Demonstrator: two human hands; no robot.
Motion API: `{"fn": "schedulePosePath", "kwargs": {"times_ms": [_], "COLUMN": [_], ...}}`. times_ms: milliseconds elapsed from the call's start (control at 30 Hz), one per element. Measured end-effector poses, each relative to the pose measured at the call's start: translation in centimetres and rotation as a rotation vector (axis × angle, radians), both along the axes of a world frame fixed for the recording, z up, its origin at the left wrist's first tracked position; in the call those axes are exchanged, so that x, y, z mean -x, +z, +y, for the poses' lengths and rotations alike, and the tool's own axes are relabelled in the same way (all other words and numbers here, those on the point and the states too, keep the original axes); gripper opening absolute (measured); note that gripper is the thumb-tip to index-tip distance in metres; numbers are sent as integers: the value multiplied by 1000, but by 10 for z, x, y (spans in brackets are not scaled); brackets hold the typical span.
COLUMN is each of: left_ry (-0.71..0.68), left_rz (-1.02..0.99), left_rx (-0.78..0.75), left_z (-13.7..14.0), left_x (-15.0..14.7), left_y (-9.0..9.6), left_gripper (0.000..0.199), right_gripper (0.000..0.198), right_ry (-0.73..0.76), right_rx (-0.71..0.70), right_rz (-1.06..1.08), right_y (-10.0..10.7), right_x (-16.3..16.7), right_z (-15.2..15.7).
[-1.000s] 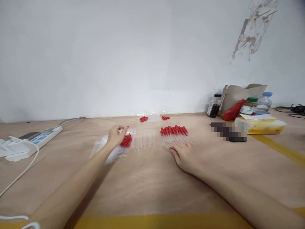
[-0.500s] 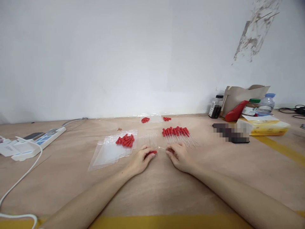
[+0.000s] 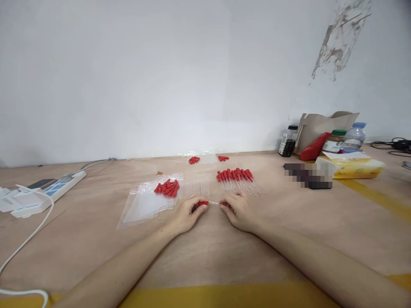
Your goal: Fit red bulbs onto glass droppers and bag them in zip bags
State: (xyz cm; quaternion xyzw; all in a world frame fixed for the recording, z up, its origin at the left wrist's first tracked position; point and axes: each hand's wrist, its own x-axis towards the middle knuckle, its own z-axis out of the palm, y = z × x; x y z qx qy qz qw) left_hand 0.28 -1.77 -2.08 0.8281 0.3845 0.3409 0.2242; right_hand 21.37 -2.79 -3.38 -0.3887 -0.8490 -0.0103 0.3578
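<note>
Between thumb and fingers, my left hand [image 3: 190, 212] pinches a red rubber dropper bulb [image 3: 203, 203]. My right hand [image 3: 238, 210] is closed on a thin clear glass tube [image 3: 214, 203], whose tip meets the bulb's open end. How far the tip sits inside the bulb I cannot tell. Behind my left hand lies a row of bare glass tubes [image 3: 196, 187]. A pile of loose red bulbs [image 3: 167, 188] rests on clear plastic bags [image 3: 141, 205] to the left. Beyond my right hand, several droppers with red bulbs [image 3: 236, 175] lie side by side, bulbs toward the wall.
Near the wall are two small groups of red bulbs [image 3: 194, 160] on clear plastic. At left lie a power strip [image 3: 48, 199] and white cable [image 3: 35, 231]. At right stand a dark bottle [image 3: 287, 142], a grey bag [image 3: 310, 128], a jar [image 3: 334, 142] and a yellow tissue box [image 3: 358, 169].
My right hand has moved slightly left, bringing the glass tube from a small gap to contact with the red bulb. The view has shifted a little.
</note>
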Motion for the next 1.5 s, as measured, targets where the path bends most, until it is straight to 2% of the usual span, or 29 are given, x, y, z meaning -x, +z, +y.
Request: {"fn": "schedulePosePath", "kwargs": {"times_ms": [233,433,600,833,1033,1200,1400,1500], "left_ry": [33,22,-41,-33,-47,-73,-75,5], "left_rz": [-24,-27,40,150,181,181,179,106], "left_rx": [69,18,-34,-87,-173,-173,-177,-225], "left_z": [1,-1,-5,-7,-10,-7,-1,-2], "left_x": [-2,-2,0,0,-1,3,10,10], "left_y": [-3,-1,1,2,4,8,9,4], "left_gripper": [20,19,17,22,19,18,18,20], "right_gripper": [12,14,16,19,21,22,23,23], "right_ry": [35,74,100,33,11,-2,-21,-49], "right_rx": [-23,15,8,-134,-61,-3,-114,-129], "right_rz": [-23,-8,-100,-179,-143,-147,-293,-342], "right_y": [1,1,7,6,5,10,21,22], "right_x": [1,1,-3,0,11,14,13,10], "right_z": [0,2,2,2,-3,-4,-9,-11]}}
